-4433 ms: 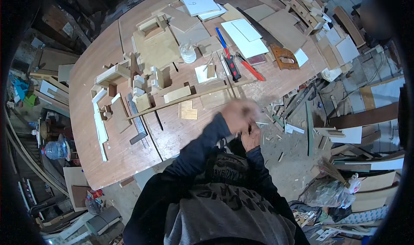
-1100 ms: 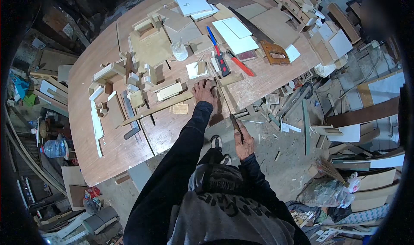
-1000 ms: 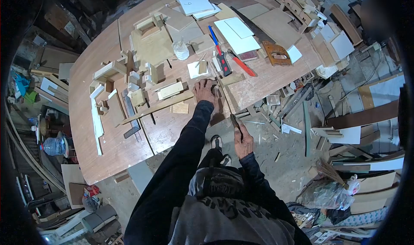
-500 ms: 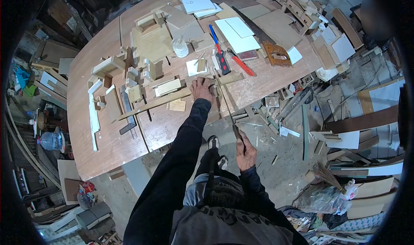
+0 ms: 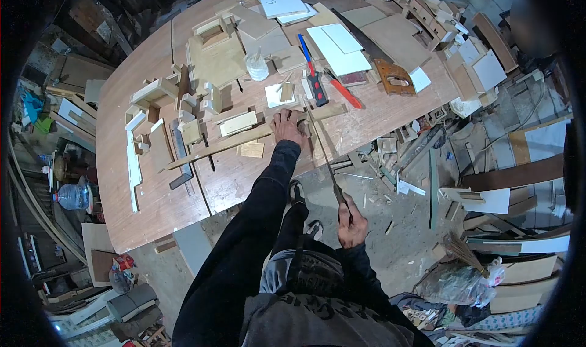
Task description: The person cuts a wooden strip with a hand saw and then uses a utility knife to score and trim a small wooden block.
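A long narrow wooden strip (image 5: pixel 238 142) lies across the table. My left hand (image 5: pixel 287 127) presses down on it near its right part, fingers curled over the wood. Just right of those fingers, the blade of a hand saw (image 5: pixel 325 150) crosses the strip. My right hand (image 5: pixel 353 225) is wrapped around the saw's handle, in front of the table edge, and mostly hides the grip. Whether the teeth are sunk into the wood is too small to tell. A small wooden block (image 5: pixel 238 123) and a thin wood piece (image 5: pixel 251 149) lie beside the strip.
Beyond the strip on the table (image 5: pixel 122 225) are a blue-and-red tool (image 5: pixel 315 81), a red-handled tool (image 5: pixel 346 93), a wooden-handled saw (image 5: pixel 394 77) and a clear plastic container (image 5: pixel 257 67). Offcuts litter the floor at right. A water bottle (image 5: pixel 73 198) stands at left.
My right hand has drawn the saw slightly back toward my body and to the right. My left hand stays on the strip.
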Available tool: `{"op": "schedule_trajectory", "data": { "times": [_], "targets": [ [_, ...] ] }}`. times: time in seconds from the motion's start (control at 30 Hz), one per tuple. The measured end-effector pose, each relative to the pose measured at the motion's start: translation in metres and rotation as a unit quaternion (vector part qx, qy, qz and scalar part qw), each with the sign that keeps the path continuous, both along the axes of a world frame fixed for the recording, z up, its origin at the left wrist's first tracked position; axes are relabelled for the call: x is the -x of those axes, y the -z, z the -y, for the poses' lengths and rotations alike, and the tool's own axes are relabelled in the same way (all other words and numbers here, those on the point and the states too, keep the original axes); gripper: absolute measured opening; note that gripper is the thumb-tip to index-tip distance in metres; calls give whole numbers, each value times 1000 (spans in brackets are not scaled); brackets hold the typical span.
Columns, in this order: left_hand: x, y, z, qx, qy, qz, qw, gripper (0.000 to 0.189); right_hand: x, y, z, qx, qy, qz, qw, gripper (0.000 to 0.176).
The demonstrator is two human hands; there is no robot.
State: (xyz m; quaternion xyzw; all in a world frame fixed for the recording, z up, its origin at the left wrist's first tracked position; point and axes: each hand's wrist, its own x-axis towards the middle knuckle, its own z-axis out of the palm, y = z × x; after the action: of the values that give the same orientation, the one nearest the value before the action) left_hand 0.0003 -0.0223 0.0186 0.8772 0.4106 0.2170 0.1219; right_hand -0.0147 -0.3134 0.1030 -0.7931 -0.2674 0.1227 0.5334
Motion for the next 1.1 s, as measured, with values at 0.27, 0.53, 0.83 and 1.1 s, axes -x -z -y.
{"op": "schedule_trajectory", "data": {
  "times": [0.27, 0.53, 0.83, 1.1],
  "targets": [
    [-1, 4, -1, -6, -14, 7, 1000, 52, 7, -1, 17, -46, 9, -34, 998, 31],
    [-1, 1, -1, -32, -15, 12, 999, 47, 1, 6, 20, 17, -18, -63, 998, 33],
    [3, -11, 2, 20, 14, 14, 1000, 43, -1, -35, 15, -7, 7, -224, 975, 30],
    [4, -8, 5, 6, 3, 21, 1000, 55, -3, -79, 2, 88, -21, -18, 996, 32]
  ]
}}
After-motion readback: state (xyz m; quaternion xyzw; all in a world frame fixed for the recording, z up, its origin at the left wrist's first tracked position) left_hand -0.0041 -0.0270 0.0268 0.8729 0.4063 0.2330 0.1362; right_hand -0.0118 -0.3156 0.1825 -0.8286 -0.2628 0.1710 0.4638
